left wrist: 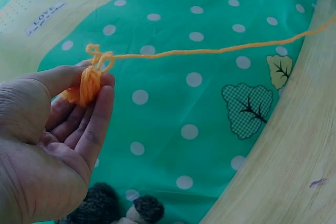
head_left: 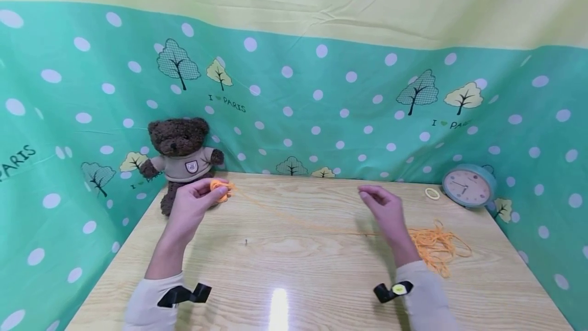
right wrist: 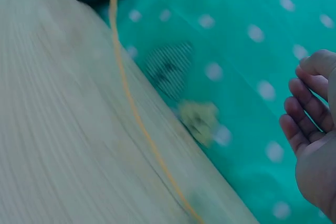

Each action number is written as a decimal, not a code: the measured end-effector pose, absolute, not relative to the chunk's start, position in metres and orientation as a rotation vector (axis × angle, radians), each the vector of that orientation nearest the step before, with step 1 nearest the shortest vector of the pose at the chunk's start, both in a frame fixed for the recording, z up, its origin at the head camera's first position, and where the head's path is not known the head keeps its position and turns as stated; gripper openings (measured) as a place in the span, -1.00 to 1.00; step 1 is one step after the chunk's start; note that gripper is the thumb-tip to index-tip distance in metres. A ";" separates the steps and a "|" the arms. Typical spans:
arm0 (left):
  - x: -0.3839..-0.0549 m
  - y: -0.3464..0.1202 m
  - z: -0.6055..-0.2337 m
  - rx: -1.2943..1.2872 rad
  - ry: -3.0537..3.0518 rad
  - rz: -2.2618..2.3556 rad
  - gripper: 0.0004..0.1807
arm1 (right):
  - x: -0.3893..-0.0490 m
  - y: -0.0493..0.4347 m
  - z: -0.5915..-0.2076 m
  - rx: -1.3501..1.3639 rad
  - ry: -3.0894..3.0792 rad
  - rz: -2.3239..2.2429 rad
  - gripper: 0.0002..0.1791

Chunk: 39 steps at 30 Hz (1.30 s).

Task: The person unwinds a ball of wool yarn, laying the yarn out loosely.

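A small wound bundle of orange yarn [left wrist: 90,85] is pinched between the thumb and fingers of my left hand [head_left: 189,206], raised in front of the teddy bear. Loops stick up from the bundle's top. From it a single yarn strand [left wrist: 210,51] runs right, sagging toward the table in the head view. My right hand [head_left: 386,211] is lifted over the right half of the table, its fingers loosely bent and nothing visible in them. In the right wrist view the strand passes well apart from those fingers. A loose heap of orange yarn [head_left: 434,245] lies beside the right forearm.
A brown teddy bear [head_left: 176,142] in a grey shirt sits at the back left of the wooden table [head_left: 303,264]. At the back right stand a round blue clock [head_left: 467,186] and a pale ring [head_left: 432,193]. A green dotted curtain [head_left: 294,111] encloses the table's back and sides.
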State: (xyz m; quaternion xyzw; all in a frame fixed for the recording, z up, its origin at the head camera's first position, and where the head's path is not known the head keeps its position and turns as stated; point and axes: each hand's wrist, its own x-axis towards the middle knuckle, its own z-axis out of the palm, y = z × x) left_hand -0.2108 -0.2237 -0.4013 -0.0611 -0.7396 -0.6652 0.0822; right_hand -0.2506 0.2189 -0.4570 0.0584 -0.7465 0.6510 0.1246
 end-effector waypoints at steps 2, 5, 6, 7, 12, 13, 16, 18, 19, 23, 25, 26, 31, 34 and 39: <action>-0.211 -0.222 -0.402 -0.195 -2.210 -1.998 -0.66 | -0.253 0.197 -0.458 0.229 -2.195 1.929 -0.66; -0.212 -0.219 -0.404 -0.209 -2.225 -2.008 -0.63 | -0.255 0.169 -0.460 0.311 -2.202 1.988 -0.69; -0.212 -0.219 -0.404 -0.211 -2.234 -2.005 -0.61 | -0.256 0.160 -0.461 0.332 -2.201 2.002 -0.70; -0.213 -0.218 -0.405 -0.211 -2.242 -2.001 -0.59 | -0.256 0.151 -0.462 0.347 -2.201 2.018 -0.71; -0.212 -0.219 -0.406 -0.191 -2.262 -1.981 -0.54 | -0.257 0.111 -0.465 0.417 -2.170 2.111 -0.74; -0.211 -0.220 -0.406 -0.189 -2.260 -1.979 -0.55 | -0.257 0.103 -0.465 0.436 -2.163 2.128 -0.74; -0.211 -0.222 -0.406 -0.196 -2.258 -1.973 -0.57 | -0.255 0.081 -0.464 0.503 -2.142 2.167 -0.72; -0.211 -0.222 -0.405 -0.194 -2.257 -1.973 -0.58 | -0.253 0.069 -0.463 0.539 -2.125 2.195 -0.71; -0.211 -0.221 -0.404 -0.191 -2.257 -1.973 -0.58 | -0.252 0.063 -0.462 0.552 -2.119 2.205 -0.72; -0.211 -0.219 -0.403 -0.200 -2.266 -1.966 -0.56 | -0.249 0.043 -0.461 0.598 -2.115 2.206 -0.75; -0.211 -0.217 -0.403 -0.211 -2.275 -1.962 -0.55 | -0.247 0.035 -0.461 0.632 -2.124 2.192 -0.74; -0.211 -0.217 -0.403 -0.215 -2.276 -1.964 -0.54 | -0.247 0.031 -0.461 0.651 -2.128 2.185 -0.73; -0.210 -0.215 -0.404 -0.201 -2.264 -1.965 -0.56 | -0.244 0.018 -0.462 0.734 -2.156 2.157 -0.73; -0.211 -0.215 -0.404 -0.205 -2.264 -1.962 -0.57 | -0.241 0.015 -0.463 0.737 -2.176 2.144 -0.76; -0.212 -0.214 -0.403 -0.221 -2.278 -1.962 -0.57 | -0.241 0.015 -0.464 0.724 -2.198 2.136 -0.83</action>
